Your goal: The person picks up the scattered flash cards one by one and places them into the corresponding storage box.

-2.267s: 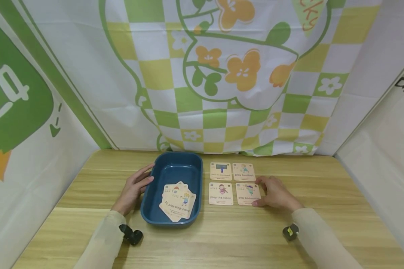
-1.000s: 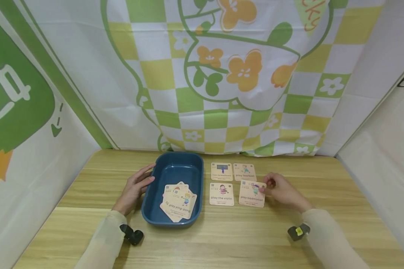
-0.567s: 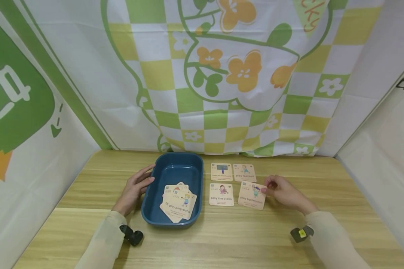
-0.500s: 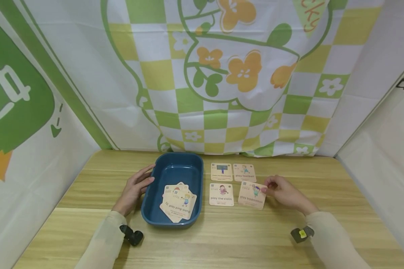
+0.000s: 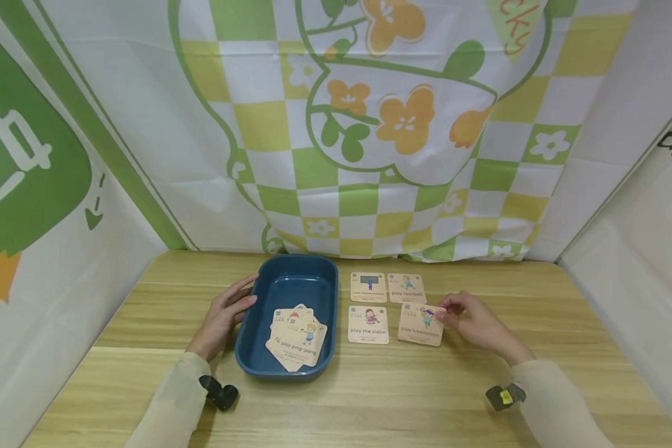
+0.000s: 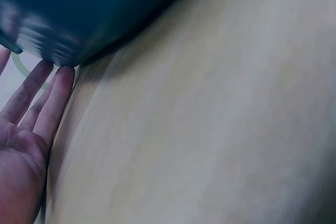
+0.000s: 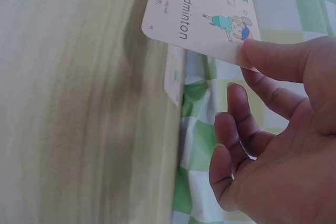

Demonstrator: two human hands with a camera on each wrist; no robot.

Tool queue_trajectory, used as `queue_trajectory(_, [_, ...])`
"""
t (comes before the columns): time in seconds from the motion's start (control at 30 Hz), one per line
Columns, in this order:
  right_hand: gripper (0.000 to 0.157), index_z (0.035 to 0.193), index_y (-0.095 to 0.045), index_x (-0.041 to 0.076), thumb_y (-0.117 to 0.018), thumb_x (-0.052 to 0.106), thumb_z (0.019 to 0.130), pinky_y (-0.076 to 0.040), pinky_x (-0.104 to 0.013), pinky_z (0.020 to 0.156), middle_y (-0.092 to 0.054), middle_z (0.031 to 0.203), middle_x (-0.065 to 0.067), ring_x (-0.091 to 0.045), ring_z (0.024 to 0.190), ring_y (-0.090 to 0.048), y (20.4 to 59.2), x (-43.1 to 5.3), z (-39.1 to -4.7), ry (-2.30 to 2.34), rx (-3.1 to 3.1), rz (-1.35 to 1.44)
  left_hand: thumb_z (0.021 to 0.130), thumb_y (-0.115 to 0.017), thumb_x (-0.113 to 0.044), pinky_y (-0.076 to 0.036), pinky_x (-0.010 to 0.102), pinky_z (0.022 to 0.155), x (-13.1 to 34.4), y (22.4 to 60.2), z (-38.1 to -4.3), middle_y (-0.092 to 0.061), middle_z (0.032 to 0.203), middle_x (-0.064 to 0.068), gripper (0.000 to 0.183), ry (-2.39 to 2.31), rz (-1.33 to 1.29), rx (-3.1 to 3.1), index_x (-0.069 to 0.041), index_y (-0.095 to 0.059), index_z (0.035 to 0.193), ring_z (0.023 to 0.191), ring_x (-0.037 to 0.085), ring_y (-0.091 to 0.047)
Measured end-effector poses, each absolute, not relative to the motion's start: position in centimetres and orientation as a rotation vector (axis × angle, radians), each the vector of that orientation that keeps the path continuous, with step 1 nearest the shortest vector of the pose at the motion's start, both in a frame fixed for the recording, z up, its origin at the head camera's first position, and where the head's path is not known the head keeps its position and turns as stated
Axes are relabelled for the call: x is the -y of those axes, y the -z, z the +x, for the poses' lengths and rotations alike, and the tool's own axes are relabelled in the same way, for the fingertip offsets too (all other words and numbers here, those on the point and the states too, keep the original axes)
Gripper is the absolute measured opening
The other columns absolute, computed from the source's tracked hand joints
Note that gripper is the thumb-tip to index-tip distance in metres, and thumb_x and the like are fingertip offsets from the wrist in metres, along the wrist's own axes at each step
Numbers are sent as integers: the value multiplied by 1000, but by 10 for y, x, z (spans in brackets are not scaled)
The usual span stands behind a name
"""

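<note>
Badminton card held by one edge

It tilts above the counter beside the violin card, right edge pinched by the right grip, apparently so its picture shows. The left grip, fingers apart, touches the blue tray, perhaps steadying it.

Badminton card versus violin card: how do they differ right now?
The right hand pinches the badminton card above the table; the violin card lies flat on it, untouched. The badminton card's drawing shows green clothing; the violin card's, reddish purple. Both are pale, squarish, with captions below drawings.
</note>
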State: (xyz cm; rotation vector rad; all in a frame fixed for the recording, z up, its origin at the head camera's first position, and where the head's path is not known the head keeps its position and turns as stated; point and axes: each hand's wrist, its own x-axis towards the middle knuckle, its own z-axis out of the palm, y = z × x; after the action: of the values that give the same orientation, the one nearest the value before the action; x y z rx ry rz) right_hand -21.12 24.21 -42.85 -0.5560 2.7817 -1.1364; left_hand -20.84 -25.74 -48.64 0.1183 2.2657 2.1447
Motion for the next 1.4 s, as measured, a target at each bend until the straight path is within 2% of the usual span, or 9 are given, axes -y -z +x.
queue_trajectory(0.37, [8, 100, -71, 5, -69, 13, 97, -43, -39, 79, -62, 98, -9, -26, 93, -54, 406, -234, -203, 1240, -2877, -533, 103, -61, -22, -55, 25, 88, 257, 486, -208, -43, 150, 27, 58, -2141, 108, -2270, -7, -41, 155, 114, 16, -63])
queue_trajectory(0.77, [12, 100, -70, 5, -69, 16, 98, -39, -39, 80, -65, 94, -5, -24, 92, -54, 384, -220, -198, 1316, -2905, -558, 103, -60, -20, -56, 25, 87, 257, 484, -207, -42, 151, 27, 58, -2156, 125, -2255, -5, -40, 155, 113, 14, -64])
queue_trajectory(1.13, [7, 95, -69, 7, -70, 14, 97, -40, -41, 81, -63, 98, -6, -24, 94, -53, 367, -203, -192, 1381, -2883, -658, 103, -61, -21, -56, 26, 88, 257, 485, -208, -42, 152, 26, 58, -2144, 117, -2259, -6, -40, 155, 115, 16, -63])
queue_trajectory(1.4, [6, 94, -70, 7, -71, 12, 96, -42, -40, 81, -63, 94, -3, -21, 90, -54, 365, -188, -192, 1441, -2850, -711, 103, -61, -23, -55, 26, 89, 257, 486, -208, -41, 152, 26, 59, -2134, 124, -2266, -7, -40, 156, 116, 15, -62])
